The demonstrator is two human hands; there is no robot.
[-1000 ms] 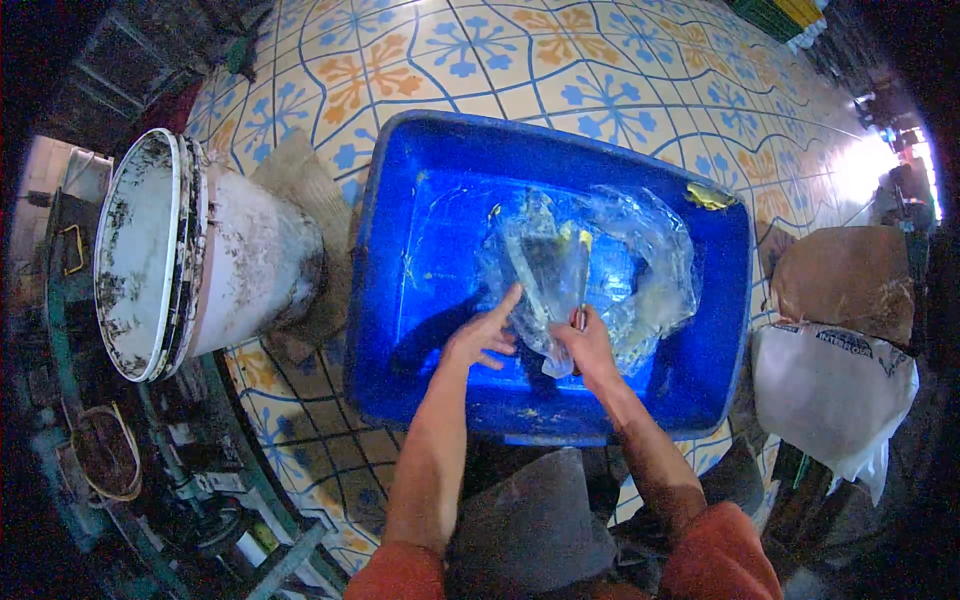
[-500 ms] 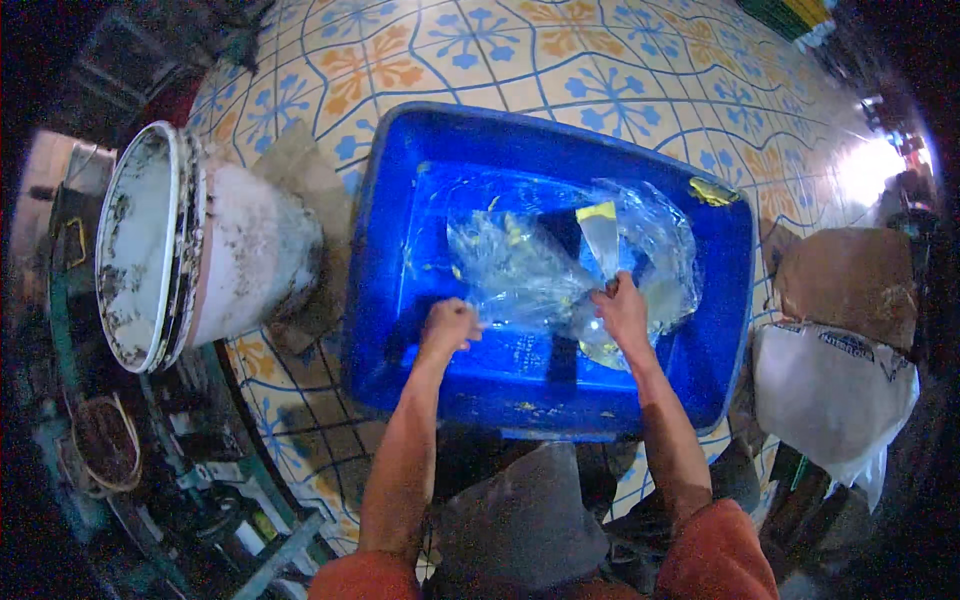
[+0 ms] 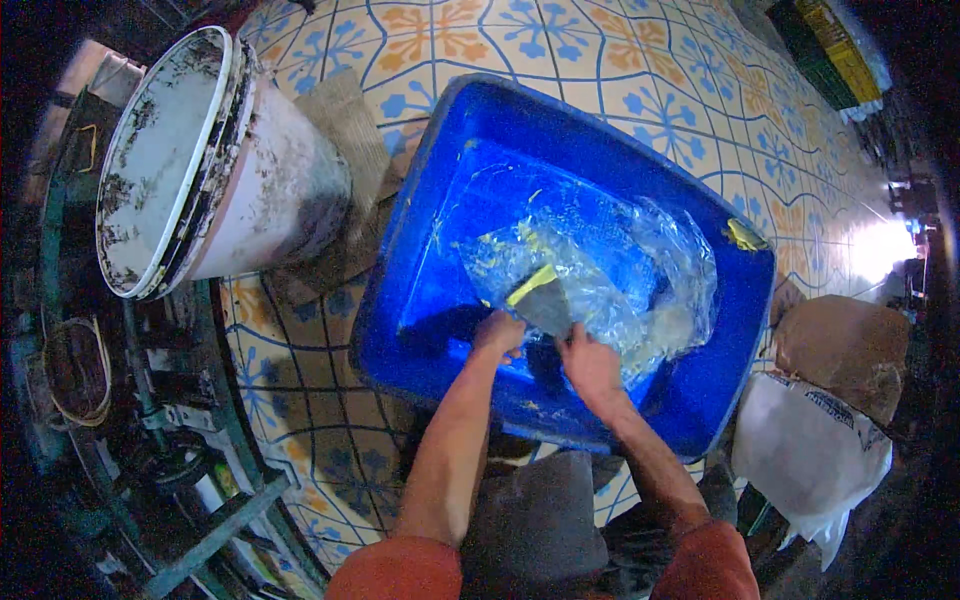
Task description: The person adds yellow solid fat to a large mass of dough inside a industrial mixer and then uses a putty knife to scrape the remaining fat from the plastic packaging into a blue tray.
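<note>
Inside the blue plastic tub [image 3: 730, 300] lies crumpled clear plastic sheeting [image 3: 680, 280], smeared with yellow matter. My right hand [image 3: 590, 355] is closed on a scraper [image 3: 545, 305], whose broad grey blade rests over the sheeting with yellow stuff along its edge. My left hand [image 3: 500, 335], left of the scraper, is closed on the near-left part of the sheeting; its fingertips are partly hidden. More yellow residue [image 3: 745, 237] clings to the tub's far right corner.
A stained white bucket [image 3: 270, 190] leans left of the tub on cardboard [image 3: 340, 110]. A green metal frame [image 3: 220, 520] runs along the left side. Brown cardboard [image 3: 840, 345] and a white sack [image 3: 800, 450] lie at the right. Stacked yellow-green items [image 3: 830, 45] are at the back right, on tiled floor [image 3: 560, 35].
The scraper blade has swung down and left onto the sheeting, toward my left hand. My left hand has shifted right. The view has turned, so tub and bucket sit differently.
</note>
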